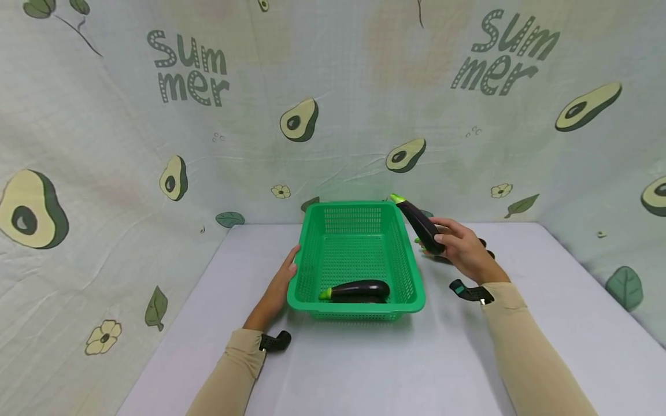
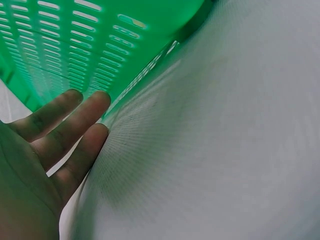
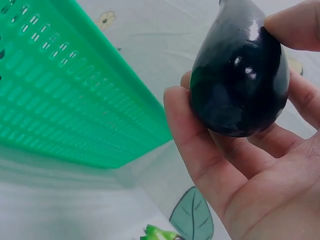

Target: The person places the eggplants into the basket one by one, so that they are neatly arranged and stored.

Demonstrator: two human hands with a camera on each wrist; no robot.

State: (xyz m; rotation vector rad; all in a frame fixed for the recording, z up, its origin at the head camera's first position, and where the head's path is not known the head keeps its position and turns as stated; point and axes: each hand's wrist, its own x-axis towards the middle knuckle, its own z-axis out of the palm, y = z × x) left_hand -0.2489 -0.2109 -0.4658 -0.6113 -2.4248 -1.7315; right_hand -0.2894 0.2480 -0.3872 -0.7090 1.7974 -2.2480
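Note:
My right hand (image 1: 466,252) grips a dark purple eggplant (image 1: 420,225) by its rounded end, just right of the green basket (image 1: 418,289). Its green stem points up and left, close to the basket's far right corner. The right wrist view shows the thumb and fingers around the glossy eggplant (image 3: 240,75). At the basket's left side, my left hand (image 1: 281,280) has its fingers extended against the wall; in the left wrist view these fingers (image 2: 75,125) are straight and slightly spread. Inside the basket, eggplants (image 1: 361,288) lie side by side near the front wall.
More eggplants (image 1: 442,259) lie on the white table (image 1: 354,370) under and behind my right hand, partly hidden by it. A cloth backdrop (image 1: 343,75) printed with avocados and leaves rises behind the table and along both sides.

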